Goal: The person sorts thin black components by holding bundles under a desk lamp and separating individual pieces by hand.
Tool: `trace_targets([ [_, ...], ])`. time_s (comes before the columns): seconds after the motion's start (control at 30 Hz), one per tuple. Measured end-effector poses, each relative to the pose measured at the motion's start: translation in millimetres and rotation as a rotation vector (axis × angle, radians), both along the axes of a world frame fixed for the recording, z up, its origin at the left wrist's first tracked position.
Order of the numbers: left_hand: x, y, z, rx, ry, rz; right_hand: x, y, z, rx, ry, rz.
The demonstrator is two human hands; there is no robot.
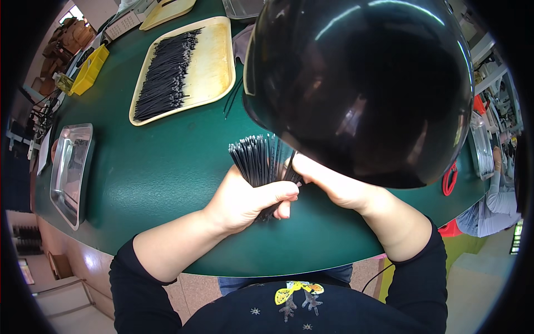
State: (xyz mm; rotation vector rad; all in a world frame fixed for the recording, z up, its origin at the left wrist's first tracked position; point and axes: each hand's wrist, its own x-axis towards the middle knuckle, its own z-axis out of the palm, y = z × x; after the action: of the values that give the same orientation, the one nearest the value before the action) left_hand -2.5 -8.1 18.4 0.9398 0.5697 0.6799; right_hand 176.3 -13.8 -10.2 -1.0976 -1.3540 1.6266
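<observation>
My left hand [236,200] is closed round a thick bundle of thin black wires [253,160], its thumb lying across them. The wires fan out at the top, where their tips look pale and silvery. At the bundle's right side my right hand [336,183] is closed, with its fingertips on a few black wires that lean apart from the rest. A large glossy black dome, like a lamp shade [361,100], hangs over the right hand and hides part of its fingers.
Beyond my left hand, a cream tray [216,67] holds many black wires [167,78] on the green table [133,167]. A few loose wires lie beside it. A clear plastic tray [71,172] and a yellow bin [90,69] stand left. Red-handled tool [449,179] lies right.
</observation>
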Motion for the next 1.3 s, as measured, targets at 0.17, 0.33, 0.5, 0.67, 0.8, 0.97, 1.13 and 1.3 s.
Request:
trace_targets([
  [0.17, -2.2, 0.2, -0.3, -0.262, -0.075, 0.000, 9.8, -0.1, 7.8, 0.181, 0.209, 0.018],
  [0.33, -2.4, -0.9, -0.7, -0.227, -0.026, -0.007, 8.1, 2.2, 11.1, 0.414, -0.078, -0.038],
  [0.5, -2.7, -0.5, 4.6, -0.263, 0.044, 0.003, 7.6, 0.1, 14.7, 0.634, -0.128, -0.203],
  [0.67, -2.2, -1.0, 4.9, -0.336, 0.017, -0.039, 12.7, 7.3, 7.5, 0.587, -0.403, 0.034],
  [0.8, -6.7, 0.5, -2.7, -0.321, -0.094, -0.073, 8.9, 7.6, 15.9, 0.414, -0.079, 0.000],
  [0.97, -10.3, 0.6, -4.8, -0.436, -0.213, -0.113, 9.3, 5.3, 28.7, 0.196, 0.043, 0.113],
  [1.13, -4.4, -0.5, -9.3, -0.286, -0.102, -0.077, 3.8, 2.5, 32.0, 0.112, 0.082, 0.129],
  [1.3, -0.4, -0.6, 3.2, -0.243, 0.036, -0.051, 3.6, 4.5, 38.7, 0.789, -0.355, -0.091],
])
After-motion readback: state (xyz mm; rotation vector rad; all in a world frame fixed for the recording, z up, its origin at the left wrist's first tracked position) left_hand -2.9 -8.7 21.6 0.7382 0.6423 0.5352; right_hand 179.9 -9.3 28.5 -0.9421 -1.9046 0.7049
